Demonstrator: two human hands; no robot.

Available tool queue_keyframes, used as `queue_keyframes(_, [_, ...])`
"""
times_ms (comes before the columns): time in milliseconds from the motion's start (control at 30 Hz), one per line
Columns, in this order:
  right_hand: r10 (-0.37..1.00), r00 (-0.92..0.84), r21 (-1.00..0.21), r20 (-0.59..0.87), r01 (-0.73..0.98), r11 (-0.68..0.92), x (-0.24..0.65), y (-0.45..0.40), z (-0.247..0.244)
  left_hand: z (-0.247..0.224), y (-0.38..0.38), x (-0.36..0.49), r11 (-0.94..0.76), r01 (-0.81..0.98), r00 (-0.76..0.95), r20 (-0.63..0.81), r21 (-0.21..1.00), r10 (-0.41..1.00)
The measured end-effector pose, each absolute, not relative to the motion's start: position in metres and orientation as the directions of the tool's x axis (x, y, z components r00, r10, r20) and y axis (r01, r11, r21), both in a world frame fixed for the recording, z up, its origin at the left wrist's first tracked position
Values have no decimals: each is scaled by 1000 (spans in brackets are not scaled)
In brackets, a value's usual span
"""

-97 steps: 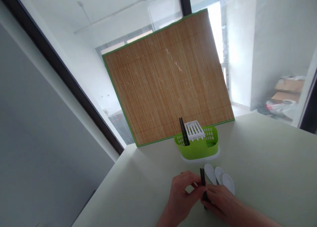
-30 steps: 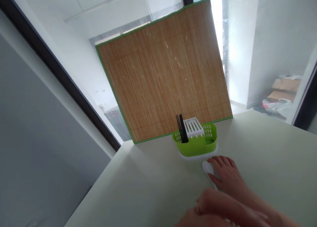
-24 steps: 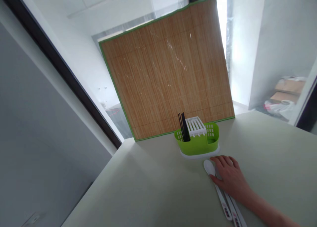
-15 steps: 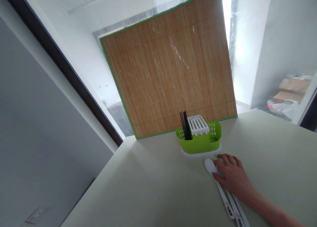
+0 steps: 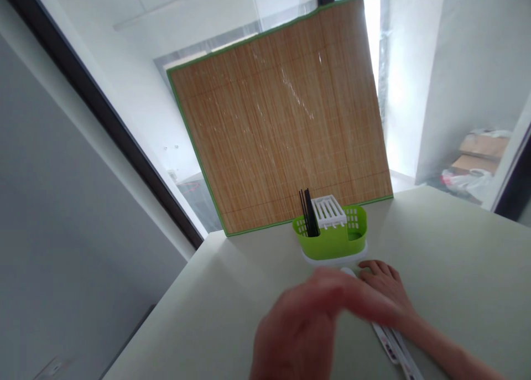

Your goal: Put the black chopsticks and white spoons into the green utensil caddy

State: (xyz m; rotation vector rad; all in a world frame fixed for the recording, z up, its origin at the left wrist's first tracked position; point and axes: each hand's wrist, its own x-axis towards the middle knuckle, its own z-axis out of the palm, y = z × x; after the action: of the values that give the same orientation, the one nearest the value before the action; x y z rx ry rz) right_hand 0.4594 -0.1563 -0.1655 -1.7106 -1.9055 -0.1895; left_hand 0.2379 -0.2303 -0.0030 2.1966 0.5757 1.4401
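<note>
Spoons (image 5: 385, 341) lie on the bench (image 5: 232, 291), seemingly all that's left outside the caddy (image 5: 332, 248) where chopsticks (image 5: 310, 217) already stand, my right hand (image 5: 385, 285) over them, grip unclear, my blurred left hand (image 5: 298, 322) raised, fingers parted, visibly holding nothing.

I see my left hand (image 5: 296, 322) back in view, left of my right hand (image 5: 388, 287), now partly hiding the white spoons (image 5: 384, 342).
</note>
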Motion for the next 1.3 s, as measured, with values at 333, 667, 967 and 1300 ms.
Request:
queue_keyframes(333, [786,87,-512,612,801,311,464,-153,-152,-4,-144,282,-613,632,393,486,473,781])
queue_keyframes(667, [715,110,-628,691,581,518,456,-172,-130,-33,-145,311,-610,757,502,389,235,773])
queue_keyframes(967, [707,70,-613,703,563,554,460,-171,-128,30,-134,251,-587,795,214,835,153,507])
queue_keyframes(1300, [747,-101,-398,658,795,458,467,-161,-132,49,-29,249,-230,972,192,702,-42,686])
